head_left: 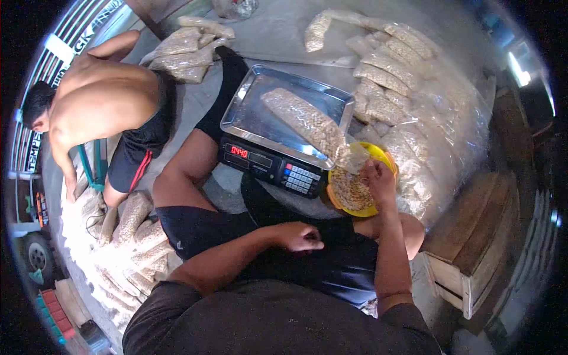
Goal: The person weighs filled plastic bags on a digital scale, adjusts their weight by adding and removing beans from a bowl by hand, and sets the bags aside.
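Observation:
A long clear plastic bag (305, 121) of pale beans or kernels lies slantwise across the metal tray (248, 94) of a digital scale (269, 165). Its red display reads about 0.440. The bag's loose open end reaches past the tray corner, over a yellow bowl (387, 157) part-filled with the same beans. My right hand (380, 180) is over the bowl's right side, fingers pinched at the edge of that loose plastic; the fingertips are partly hidden. Above my lap, my left hand (300, 238) is held with curled fingers, and I see nothing in it.
Many filled bags (402, 83) are heaped at right under plastic sheeting. More filled bags lie at upper left (183, 50) and lower left (139, 236). Another person (106, 97) bends over at left. A wooden crate (473, 248) stands at right.

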The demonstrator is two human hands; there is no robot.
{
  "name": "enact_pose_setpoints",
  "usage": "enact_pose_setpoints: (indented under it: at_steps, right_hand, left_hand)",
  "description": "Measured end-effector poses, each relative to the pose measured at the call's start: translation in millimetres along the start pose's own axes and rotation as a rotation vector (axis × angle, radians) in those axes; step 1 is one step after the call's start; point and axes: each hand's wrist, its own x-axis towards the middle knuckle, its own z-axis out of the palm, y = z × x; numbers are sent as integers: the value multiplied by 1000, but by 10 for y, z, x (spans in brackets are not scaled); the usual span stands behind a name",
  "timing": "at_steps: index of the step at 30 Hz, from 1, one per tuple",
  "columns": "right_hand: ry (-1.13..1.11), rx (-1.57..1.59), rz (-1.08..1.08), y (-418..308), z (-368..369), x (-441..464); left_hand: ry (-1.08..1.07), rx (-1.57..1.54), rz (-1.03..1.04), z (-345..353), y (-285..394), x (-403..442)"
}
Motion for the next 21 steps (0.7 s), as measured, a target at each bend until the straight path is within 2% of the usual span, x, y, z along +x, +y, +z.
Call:
enact_pose_setpoints:
  at_steps: [2,5,6,9,10,11,12,13,15,18,21]
  right_hand:
    - [-42,15,27,-52,21,-46]
    - [-71,10,39,-64,-11,-74]
    - [-74,9,40,-40,-11,-82]
    - [-71,126,15,-13,40,-68]
    - [-85,125,-8,-31,49,-62]
    - [-135,56,-35,-83,65,-71]
    - [-194,-14,-67,-122,103,-104]
    - [-190,88,-13,-152,163,-133]
    - [-181,289,75,-184,238,-139]
    - [-193,380,141,-78,124,-81]
    - [-200,440,160,-188,129,-205]
  left_hand:
    - [-58,-65,-35,-106,-74,163]
    - [-208,-556,-154,-114,-151,212]
    - [-213,-595,-160,-125,-120,182]
    - [204,166,290,-278,212,-29]
    - [391,230,425,-481,409,-108]
    - [579,299,188,-710,580,-107]
    - [892,343,286,-976,579,-67]
    - [1119,779,464,-1385,570,-27]
    - [1137,1126,240,-1822,858,-218]
    - [950,1148,207,-2228,610,-125]
    - [1018,1217,242,-2272,553,-203]
